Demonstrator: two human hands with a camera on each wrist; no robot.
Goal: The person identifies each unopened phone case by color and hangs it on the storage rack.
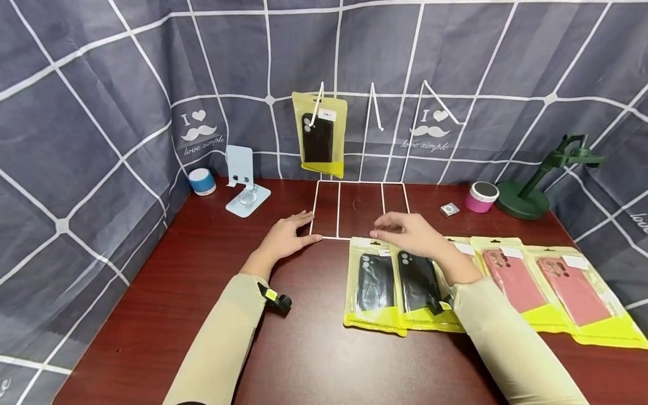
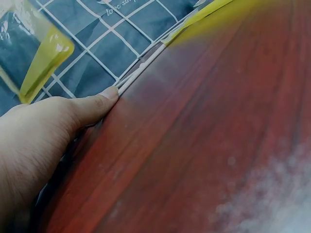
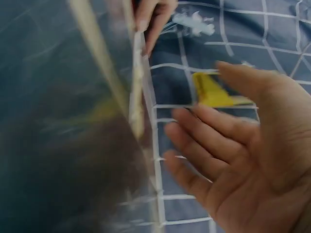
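Note:
In the head view my left hand (image 1: 283, 239) rests at the left front corner of a white wire display rack (image 1: 337, 208), fingers straight along its base. The left wrist view has the thumb (image 2: 104, 97) touching the base wire. My right hand (image 1: 417, 236), fingers loosely bent, hovers empty over a row of yellow-edged packaged phone cases. Two black ones (image 1: 374, 281) lie nearest it, two pink ones (image 1: 511, 281) farther right; another in between is mostly hidden by the arm. One packaged black case (image 1: 318, 140) hangs from the rack's left hook (image 1: 317, 104).
A middle hook (image 1: 376, 107) and a right hook (image 1: 442, 101) hold nothing. Behind my left hand stand a blue speaker (image 1: 202, 181) and a pale phone stand (image 1: 240, 166). At the back right are a small silver square (image 1: 449, 209), a pink speaker (image 1: 481, 197) and a green stand (image 1: 526, 197).

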